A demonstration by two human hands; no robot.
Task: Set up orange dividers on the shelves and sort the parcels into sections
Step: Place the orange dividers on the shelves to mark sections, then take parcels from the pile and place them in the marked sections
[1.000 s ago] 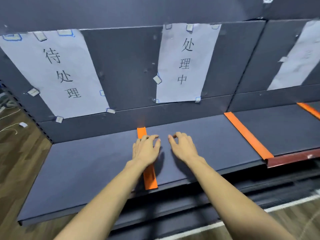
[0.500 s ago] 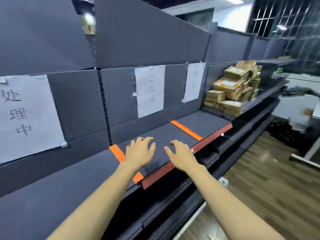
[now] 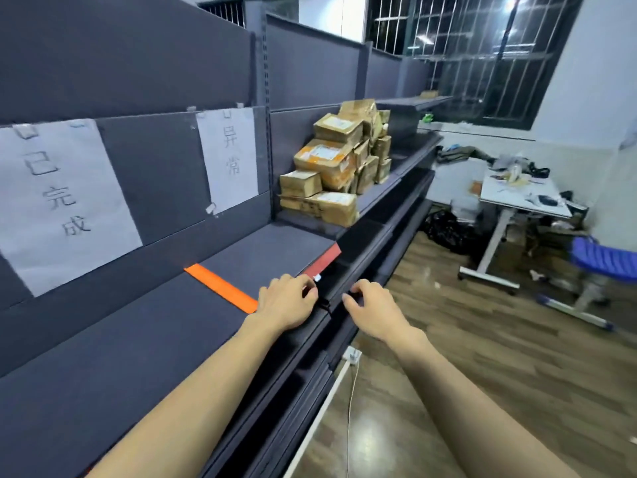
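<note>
Both hands hang empty over the shelf's [image 3: 103, 343] front edge, fingers loosely curled: the left hand [image 3: 287, 301] above the shelf lip, the right hand [image 3: 374, 307] just beyond it, apart from the left. Beside the left hand lies an orange divider [image 3: 220, 287], a flat bright strip running across the dark grey shelf from the back panel toward the front. Farther along, on the next shelf section, brown cardboard parcels [image 3: 336, 163] with white labels sit in an untidy stack. Two paper signs [image 3: 58, 198] with handwritten characters are taped to the back panel.
</note>
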